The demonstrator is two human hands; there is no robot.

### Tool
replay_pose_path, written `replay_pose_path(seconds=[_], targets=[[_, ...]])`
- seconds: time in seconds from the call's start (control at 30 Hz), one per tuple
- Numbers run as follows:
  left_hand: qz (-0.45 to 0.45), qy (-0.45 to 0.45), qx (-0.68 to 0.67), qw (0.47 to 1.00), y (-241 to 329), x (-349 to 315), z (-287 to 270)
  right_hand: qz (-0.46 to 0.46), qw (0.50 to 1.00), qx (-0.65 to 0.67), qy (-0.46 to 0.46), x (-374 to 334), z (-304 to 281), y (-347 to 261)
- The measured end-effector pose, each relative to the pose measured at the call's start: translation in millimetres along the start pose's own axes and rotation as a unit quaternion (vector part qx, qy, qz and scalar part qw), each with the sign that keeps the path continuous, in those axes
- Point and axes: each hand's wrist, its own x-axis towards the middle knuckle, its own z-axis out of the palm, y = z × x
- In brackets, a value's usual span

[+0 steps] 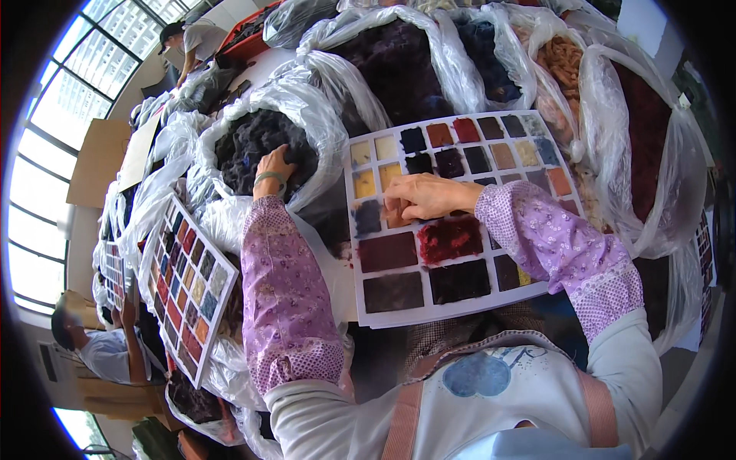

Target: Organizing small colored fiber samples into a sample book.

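My left hand (pixel 274 170) reaches into a clear plastic bag (pixel 331 126) filled with dark grey-black fibre (pixel 253 146). Its fingers are curled into the fluff, and the tips are hidden. My right hand (pixel 429 196) rests over a white board (pixel 423 312) covered with a grid of coloured fibre squares. Bent and close together, its fingertips press at an orange-brown square (pixel 396 218); anything between them is hidden. Just below that hand, a bright red square (pixel 451 240) looks loose and uneven. Purple flowered sleeves cover both forearms.
Another swatch board (pixel 192 287) leans at the left. Open bags of dark purple (pixel 395 69), blue (pixel 484 57), orange (pixel 558 65) and deep red fibre (pixel 640 142) crowd the far side and right. One person (pixel 192 42) bends at the far left; another (pixel 115 345) holds a board.
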Motion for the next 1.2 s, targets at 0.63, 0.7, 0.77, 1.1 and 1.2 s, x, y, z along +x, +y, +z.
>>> replay_pose_path(seconds=[0.63,0.7,0.77,1.1,1.2], targets=[[-0.173,0.066,-0.202,0.962,20,11,21,0.171,0.974,-0.146,-0.022,18,-15,-2],[-0.162,0.09,-0.195,0.963,18,4,15,0.091,0.981,-0.147,0.087,11,-2,0],[-0.148,0.128,-0.182,0.964,25,-5,5,0.073,0.984,-0.153,0.062,5,6,-2],[-0.094,0.284,-0.143,0.943,0,-53,-53,0.18,0.912,-0.258,0.265,57,-134,125],[-0.102,0.293,-0.183,0.933,12,-61,-73,0.2,0.86,-0.303,0.359,84,-177,175]])
